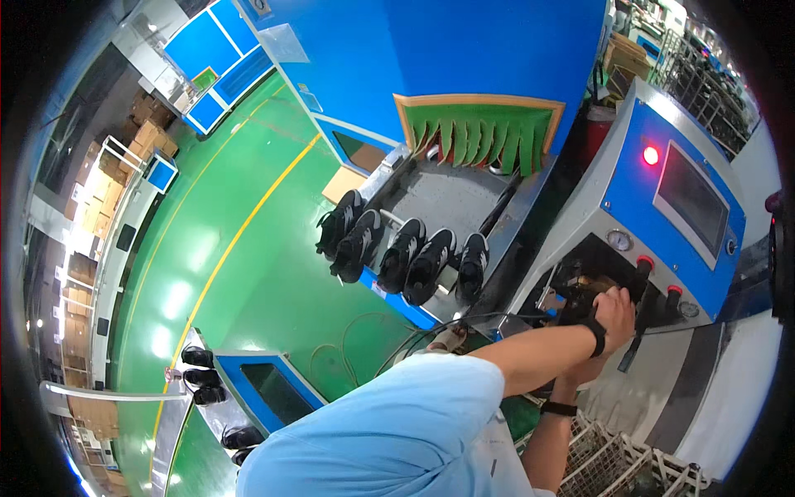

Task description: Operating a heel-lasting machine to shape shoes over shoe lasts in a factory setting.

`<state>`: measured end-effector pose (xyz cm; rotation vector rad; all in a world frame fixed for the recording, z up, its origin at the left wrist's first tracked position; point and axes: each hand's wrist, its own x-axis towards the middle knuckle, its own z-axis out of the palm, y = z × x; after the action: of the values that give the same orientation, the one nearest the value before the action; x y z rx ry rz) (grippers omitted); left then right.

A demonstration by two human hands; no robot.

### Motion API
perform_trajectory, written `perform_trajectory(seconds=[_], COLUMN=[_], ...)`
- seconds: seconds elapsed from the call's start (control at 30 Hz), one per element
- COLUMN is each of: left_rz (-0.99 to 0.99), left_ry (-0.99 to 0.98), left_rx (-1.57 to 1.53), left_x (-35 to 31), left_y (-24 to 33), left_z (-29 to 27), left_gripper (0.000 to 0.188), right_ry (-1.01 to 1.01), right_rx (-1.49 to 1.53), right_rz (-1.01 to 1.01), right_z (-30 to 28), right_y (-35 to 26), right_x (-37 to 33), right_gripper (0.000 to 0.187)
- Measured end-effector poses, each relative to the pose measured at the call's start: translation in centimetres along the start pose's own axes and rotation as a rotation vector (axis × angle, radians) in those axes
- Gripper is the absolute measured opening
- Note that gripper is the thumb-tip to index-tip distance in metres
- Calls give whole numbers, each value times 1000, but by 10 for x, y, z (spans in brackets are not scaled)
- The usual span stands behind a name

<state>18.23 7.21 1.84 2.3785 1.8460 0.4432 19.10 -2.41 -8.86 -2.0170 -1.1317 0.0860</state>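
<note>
Both my arms reach to the right, into the open front of a blue and grey machine. My left hand, with a black band at the wrist, has its fingers bent around something dark in the machine's recess. That dark thing is too shaded to make out. Just below, my right hand is mostly covered by the left wrist, and its fingers are hidden. Two red-topped knobs and a round gauge sit around the recess. A red lamp glows beside the dark screen.
Several black shoes stand at the end of a conveyor by a blue cabinet with green strip curtains. More dark shoes rest on a rack at lower left. Cables hang above the green floor. A wire basket stands below my arms.
</note>
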Motion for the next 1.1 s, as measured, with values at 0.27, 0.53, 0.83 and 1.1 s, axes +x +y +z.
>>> perform_trajectory(seconds=[0.27, 0.53, 0.83, 1.1], left_rz=[333, -468, -511, -368], left_ry=[-268, -1630, -1343, -1120], left_rx=[-466, -1572, -1464, -1278], left_x=[-121, -164, -150, -143], left_y=[-79, -159, -209, -283], left_z=[-50, 44, -7, 19], left_gripper=[47, 90, 66, 44], right_ry=[-268, -770, -438, -352], right_rx=[35, 252, 1205, 915], right_rz=[-4, 518, 922, 491], right_z=[-78, -170, -63, -100], right_y=[2, -40, -16, -55], right_x=[-101, -106, -57, -55], right_gripper=[85, 61, 40, 64])
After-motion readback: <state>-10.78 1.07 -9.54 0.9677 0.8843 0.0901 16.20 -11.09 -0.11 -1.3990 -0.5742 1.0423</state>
